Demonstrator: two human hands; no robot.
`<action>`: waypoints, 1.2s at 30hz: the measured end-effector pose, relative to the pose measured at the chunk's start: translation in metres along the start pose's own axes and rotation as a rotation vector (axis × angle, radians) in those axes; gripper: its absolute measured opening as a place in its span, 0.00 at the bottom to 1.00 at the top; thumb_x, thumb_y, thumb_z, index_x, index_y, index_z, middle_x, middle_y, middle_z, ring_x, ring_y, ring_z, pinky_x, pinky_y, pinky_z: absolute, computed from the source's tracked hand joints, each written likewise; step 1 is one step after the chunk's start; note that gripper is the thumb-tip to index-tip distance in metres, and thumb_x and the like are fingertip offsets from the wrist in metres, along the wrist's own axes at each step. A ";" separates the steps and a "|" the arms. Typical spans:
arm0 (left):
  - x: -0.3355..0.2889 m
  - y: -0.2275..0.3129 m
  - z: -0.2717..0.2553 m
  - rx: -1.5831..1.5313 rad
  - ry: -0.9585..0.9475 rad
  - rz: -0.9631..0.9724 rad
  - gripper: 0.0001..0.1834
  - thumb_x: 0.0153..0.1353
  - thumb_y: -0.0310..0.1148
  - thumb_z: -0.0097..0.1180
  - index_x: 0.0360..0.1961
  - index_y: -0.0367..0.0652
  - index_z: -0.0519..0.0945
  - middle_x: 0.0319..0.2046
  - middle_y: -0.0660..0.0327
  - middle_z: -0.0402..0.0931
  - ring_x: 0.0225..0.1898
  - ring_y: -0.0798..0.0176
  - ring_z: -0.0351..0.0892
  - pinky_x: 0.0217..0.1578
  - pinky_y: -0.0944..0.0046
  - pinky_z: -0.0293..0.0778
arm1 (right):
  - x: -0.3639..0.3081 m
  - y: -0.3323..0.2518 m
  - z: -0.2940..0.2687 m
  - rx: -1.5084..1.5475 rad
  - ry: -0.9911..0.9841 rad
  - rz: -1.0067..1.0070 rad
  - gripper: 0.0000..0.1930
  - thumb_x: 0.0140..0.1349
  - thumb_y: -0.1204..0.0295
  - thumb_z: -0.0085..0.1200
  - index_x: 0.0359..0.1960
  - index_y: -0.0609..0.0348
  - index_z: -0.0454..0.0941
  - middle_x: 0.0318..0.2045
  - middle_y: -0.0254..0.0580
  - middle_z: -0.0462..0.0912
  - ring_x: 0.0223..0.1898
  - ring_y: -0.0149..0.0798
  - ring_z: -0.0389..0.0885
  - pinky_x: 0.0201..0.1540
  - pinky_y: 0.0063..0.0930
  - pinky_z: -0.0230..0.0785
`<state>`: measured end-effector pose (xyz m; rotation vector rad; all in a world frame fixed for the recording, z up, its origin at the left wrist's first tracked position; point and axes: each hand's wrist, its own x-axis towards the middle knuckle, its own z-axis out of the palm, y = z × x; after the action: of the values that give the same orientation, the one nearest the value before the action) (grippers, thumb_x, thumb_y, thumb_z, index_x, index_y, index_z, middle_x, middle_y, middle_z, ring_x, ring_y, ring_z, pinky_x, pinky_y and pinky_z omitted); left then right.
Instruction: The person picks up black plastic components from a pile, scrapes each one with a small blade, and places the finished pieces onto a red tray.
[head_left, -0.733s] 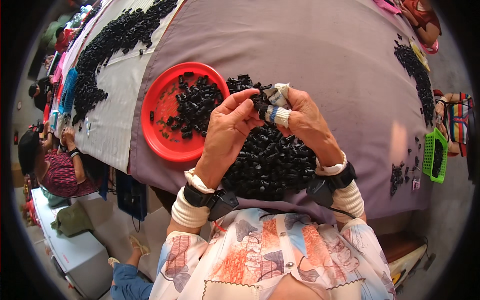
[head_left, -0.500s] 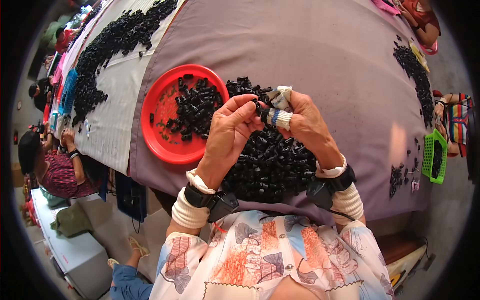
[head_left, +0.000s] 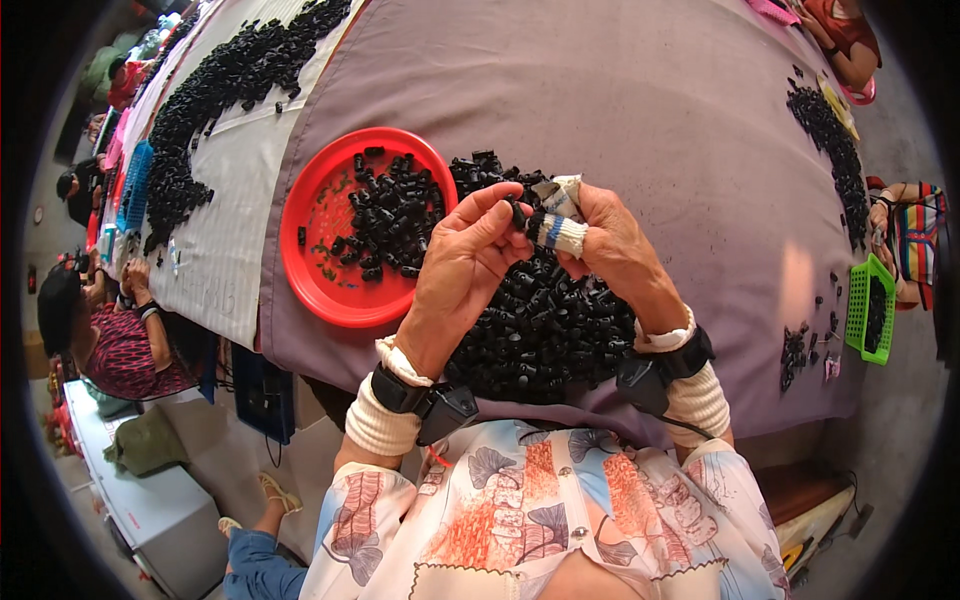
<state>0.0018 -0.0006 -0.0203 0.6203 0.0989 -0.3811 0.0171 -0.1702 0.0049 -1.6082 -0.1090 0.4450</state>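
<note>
Between thumb and forefinger, my left hand point(head_left: 462, 262) pinches a small black plastic part point(head_left: 517, 213). My right hand point(head_left: 622, 248) meets it from the other side, fingers closed on the same part. Its fingers wear a white knitted finger sleeve point(head_left: 562, 233) with a blue stripe and a pale wrap point(head_left: 562, 193). The right fingertips are partly hidden. Below both hands lies a heap of similar black parts point(head_left: 540, 335). Left of my left hand, a round red tray point(head_left: 303, 275) holds more of them and some small dark bits.
A mauve cloth point(head_left: 690, 130) covers the table. Black parts point(head_left: 240, 75) lie on a pale cloth at the left, and others point(head_left: 830, 130) at the right, near a green basket point(head_left: 857, 310). Co-workers sit at both sides, one in a patterned red top point(head_left: 135, 345).
My hands stay at nearly the same spot, with only slight shifts of the fingers around the small black part. The heap and the red tray look unchanged.
</note>
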 end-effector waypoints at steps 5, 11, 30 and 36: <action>0.002 -0.001 0.000 0.012 -0.011 -0.024 0.13 0.63 0.29 0.47 0.48 0.37 0.73 0.33 0.60 0.77 0.30 0.73 0.74 0.36 0.69 0.74 | 0.000 0.003 -0.003 -0.013 -0.029 0.047 0.09 0.54 0.70 0.55 0.27 0.63 0.72 0.14 0.30 0.70 0.13 0.22 0.68 0.14 0.19 0.58; 0.004 -0.001 -0.002 0.005 -0.015 -0.046 0.14 0.63 0.30 0.47 0.48 0.37 0.72 0.33 0.61 0.77 0.30 0.73 0.74 0.37 0.69 0.73 | 0.000 0.003 -0.004 -0.010 -0.051 0.065 0.09 0.52 0.70 0.56 0.27 0.63 0.72 0.15 0.31 0.70 0.13 0.23 0.68 0.14 0.19 0.59; 0.013 -0.002 -0.003 0.001 0.002 -0.080 0.12 0.62 0.28 0.48 0.46 0.36 0.74 0.34 0.61 0.77 0.34 0.71 0.75 0.40 0.69 0.72 | 0.014 0.005 -0.010 -0.165 -0.147 0.099 0.10 0.50 0.68 0.54 0.28 0.62 0.71 0.12 0.34 0.69 0.12 0.26 0.68 0.13 0.22 0.59; 0.013 -0.002 -0.003 0.034 0.027 -0.075 0.12 0.62 0.27 0.48 0.45 0.36 0.74 0.34 0.61 0.77 0.35 0.71 0.75 0.39 0.70 0.72 | 0.017 0.009 -0.013 -0.177 -0.186 0.122 0.11 0.50 0.66 0.55 0.28 0.61 0.71 0.12 0.33 0.69 0.11 0.26 0.68 0.13 0.22 0.59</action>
<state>0.0128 -0.0047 -0.0264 0.6566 0.1418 -0.4478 0.0351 -0.1775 -0.0072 -1.7507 -0.1965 0.6958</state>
